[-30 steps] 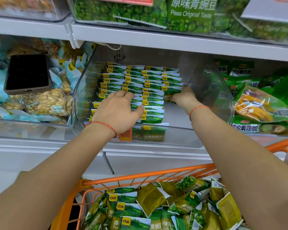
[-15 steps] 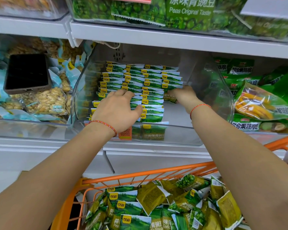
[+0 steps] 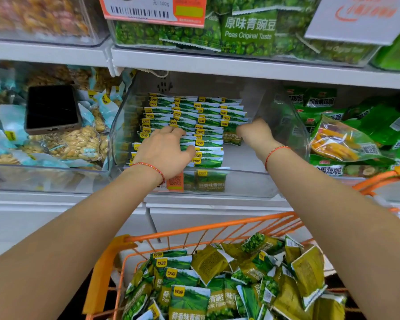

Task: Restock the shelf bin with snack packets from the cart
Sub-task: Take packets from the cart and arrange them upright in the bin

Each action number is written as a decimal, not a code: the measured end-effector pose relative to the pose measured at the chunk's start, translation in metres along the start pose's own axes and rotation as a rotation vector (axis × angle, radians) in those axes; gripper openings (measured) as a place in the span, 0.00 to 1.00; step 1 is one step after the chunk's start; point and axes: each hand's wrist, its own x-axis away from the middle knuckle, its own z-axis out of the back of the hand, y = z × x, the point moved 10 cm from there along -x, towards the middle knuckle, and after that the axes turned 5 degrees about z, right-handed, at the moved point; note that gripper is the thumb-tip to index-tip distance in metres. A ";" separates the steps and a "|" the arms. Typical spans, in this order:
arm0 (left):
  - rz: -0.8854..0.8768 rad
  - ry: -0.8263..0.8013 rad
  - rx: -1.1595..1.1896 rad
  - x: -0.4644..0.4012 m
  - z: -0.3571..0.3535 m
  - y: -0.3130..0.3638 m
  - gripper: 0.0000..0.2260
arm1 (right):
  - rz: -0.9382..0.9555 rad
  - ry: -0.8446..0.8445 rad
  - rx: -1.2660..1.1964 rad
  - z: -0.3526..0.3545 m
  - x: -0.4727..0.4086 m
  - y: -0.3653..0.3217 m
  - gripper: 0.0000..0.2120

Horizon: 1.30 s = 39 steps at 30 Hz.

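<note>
Inside, bin (image 3: pixel 286 135) holds packet rows (image 3: pixel 208 121); left hand (image 3: pixel 166 153) presses them flat, right hand (image 3: pixel 255 132) seemingly pinches 1.

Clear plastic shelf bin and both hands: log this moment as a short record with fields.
bin: clear plastic shelf bin, rows of green pea snack packets stacked at left and middle, bare floor at right
left hand: left hand rests flat on the packet rows
right hand: right hand grips one green packet at the right end of the rows
cart: orange wire cart below, loose green packets inside
neighbour: black phone lying on nut packets in the left bin
</note>
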 end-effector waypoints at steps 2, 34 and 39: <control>-0.066 0.059 0.049 0.007 0.012 0.007 0.19 | 0.069 0.004 0.057 0.011 0.023 -0.017 0.12; -0.235 -0.717 0.374 0.235 -0.037 0.030 0.18 | 0.152 -0.507 -0.263 -0.014 0.281 0.043 0.12; 0.106 -0.794 1.267 0.213 -0.038 0.060 0.15 | -0.109 -0.612 -1.053 -0.008 0.279 0.031 0.20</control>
